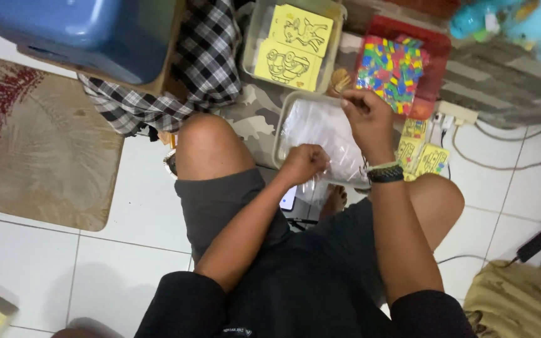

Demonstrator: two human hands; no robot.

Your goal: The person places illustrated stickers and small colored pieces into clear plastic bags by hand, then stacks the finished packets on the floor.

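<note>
The person sits on a floor [145, 206] of white tiles with thin grey joints, knees spread, seen from above. The left hand [305, 161] is closed in a fist and pinches the edge of a clear plastic bag [320, 128]; the bag lies in a pale tray [281, 128] set on a camouflage cloth [255, 122] between the knees. The right hand [365, 112] is raised just above the far side of the same tray, its fingers curled narrowly. I cannot tell if they hold something. A dark watch [386, 173] with a light strap sits on the right wrist.

Behind this tray, a second pale tray [253, 37] holds 2 yellow cards [292, 47] with line drawings. To its right, a red tray [436, 50] carries a board of small multicoloured pieces [391, 66]. More yellow cards [422, 153] lie near the right knee, beside a white power strip [455, 112] with cables.

On the left of the floor lies a beige mat [39, 150] with a red leaf pattern. At the top left stands a blue plastic tub [82, 31], and a black and white checked cloth [189, 69] lies next to it.
</note>
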